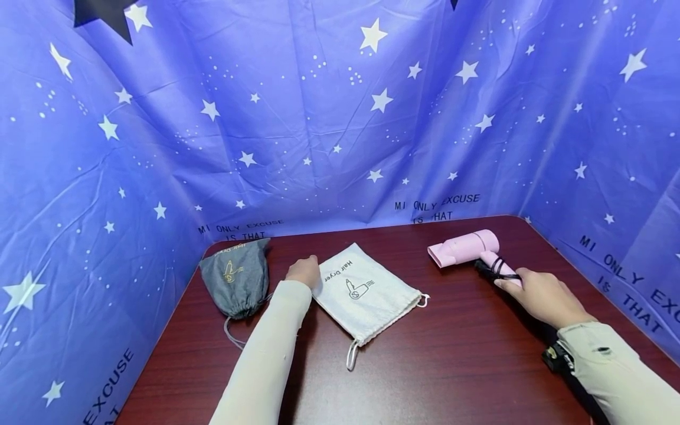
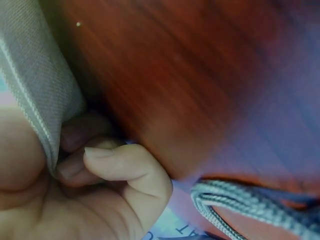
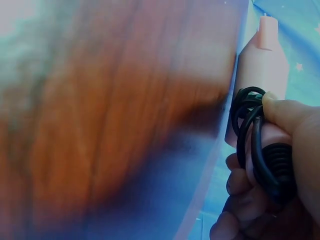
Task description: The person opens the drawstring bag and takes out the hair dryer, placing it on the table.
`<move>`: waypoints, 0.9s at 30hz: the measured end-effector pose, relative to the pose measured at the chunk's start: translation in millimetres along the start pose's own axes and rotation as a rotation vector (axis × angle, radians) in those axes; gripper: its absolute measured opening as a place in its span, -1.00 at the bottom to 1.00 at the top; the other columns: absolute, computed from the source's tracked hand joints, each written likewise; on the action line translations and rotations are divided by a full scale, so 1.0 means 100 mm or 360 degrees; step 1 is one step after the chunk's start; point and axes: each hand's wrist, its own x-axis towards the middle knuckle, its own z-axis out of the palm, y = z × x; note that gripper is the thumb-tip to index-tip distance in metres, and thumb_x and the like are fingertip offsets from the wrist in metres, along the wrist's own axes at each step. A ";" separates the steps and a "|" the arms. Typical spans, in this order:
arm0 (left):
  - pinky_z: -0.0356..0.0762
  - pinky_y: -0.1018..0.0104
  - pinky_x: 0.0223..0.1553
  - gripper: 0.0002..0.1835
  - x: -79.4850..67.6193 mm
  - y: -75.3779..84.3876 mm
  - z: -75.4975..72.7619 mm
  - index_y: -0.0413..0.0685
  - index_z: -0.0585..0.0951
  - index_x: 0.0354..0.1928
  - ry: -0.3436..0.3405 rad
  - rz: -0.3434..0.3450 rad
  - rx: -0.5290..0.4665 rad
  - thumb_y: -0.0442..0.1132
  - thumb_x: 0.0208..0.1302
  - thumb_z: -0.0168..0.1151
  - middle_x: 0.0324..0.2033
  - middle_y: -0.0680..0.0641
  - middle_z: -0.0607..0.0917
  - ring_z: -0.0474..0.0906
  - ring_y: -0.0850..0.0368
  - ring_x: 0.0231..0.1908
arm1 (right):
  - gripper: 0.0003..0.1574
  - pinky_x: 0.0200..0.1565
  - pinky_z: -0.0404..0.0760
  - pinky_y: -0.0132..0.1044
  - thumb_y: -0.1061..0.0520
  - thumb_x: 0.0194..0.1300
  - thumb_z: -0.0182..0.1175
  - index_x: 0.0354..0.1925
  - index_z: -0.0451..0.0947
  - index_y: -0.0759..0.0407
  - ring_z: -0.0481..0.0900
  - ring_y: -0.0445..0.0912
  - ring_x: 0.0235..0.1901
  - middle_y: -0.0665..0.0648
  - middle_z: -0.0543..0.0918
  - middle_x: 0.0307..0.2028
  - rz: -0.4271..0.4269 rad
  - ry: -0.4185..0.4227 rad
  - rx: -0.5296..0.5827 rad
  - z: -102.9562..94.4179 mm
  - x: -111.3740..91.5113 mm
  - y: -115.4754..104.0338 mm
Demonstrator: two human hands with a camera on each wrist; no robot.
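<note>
A white drawstring bag (image 1: 366, 289) printed "Hair Dryer" lies flat at mid-table, its cord loops towards the near right. My left hand (image 1: 304, 271) is at its left corner. Close up in the left wrist view, that hand (image 2: 115, 185) has curled fingers with the cloth edge (image 2: 37, 75) between them. On the right, my right hand (image 1: 549, 298) grips the handle of a pink hair dryer (image 1: 467, 247), whose nozzle points left. Black cord (image 3: 250, 115) is wound around the handle, and the fingers of my right hand (image 3: 295, 130) wrap about it.
A grey drawstring bag (image 1: 239, 280), bulging a little, lies at the table's left side with its cord (image 2: 250, 205) trailing towards me. Blue star-patterned cloth (image 1: 319, 118) hangs behind and on both sides of the dark red table (image 1: 425, 366).
</note>
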 end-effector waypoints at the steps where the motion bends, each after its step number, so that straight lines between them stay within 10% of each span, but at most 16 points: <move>1: 0.60 -0.02 0.04 -0.14 0.00 0.00 0.00 -0.12 0.26 0.56 -0.0006 -0.0004 0.0000 -0.35 0.24 0.40 0.17 -0.31 0.65 0.63 -0.22 0.04 | -0.31 -0.52 0.42 0.05 -0.44 0.46 0.08 -0.34 0.50 0.15 0.56 0.12 -0.51 0.12 0.53 -0.54 0.0001 0.0004 -0.0002 0.00 0.01 0.00; 27: 0.61 -0.03 0.05 -0.19 0.06 -0.02 0.00 -0.11 0.29 0.54 -0.0029 0.0002 0.0050 -0.32 0.28 0.38 0.17 -0.31 0.65 0.64 -0.25 0.06 | -0.06 -0.37 0.48 0.27 -0.48 0.46 0.03 -0.14 0.54 0.45 0.58 0.57 -0.23 0.65 0.62 -0.18 0.0167 0.0006 0.0002 -0.09 0.37 0.35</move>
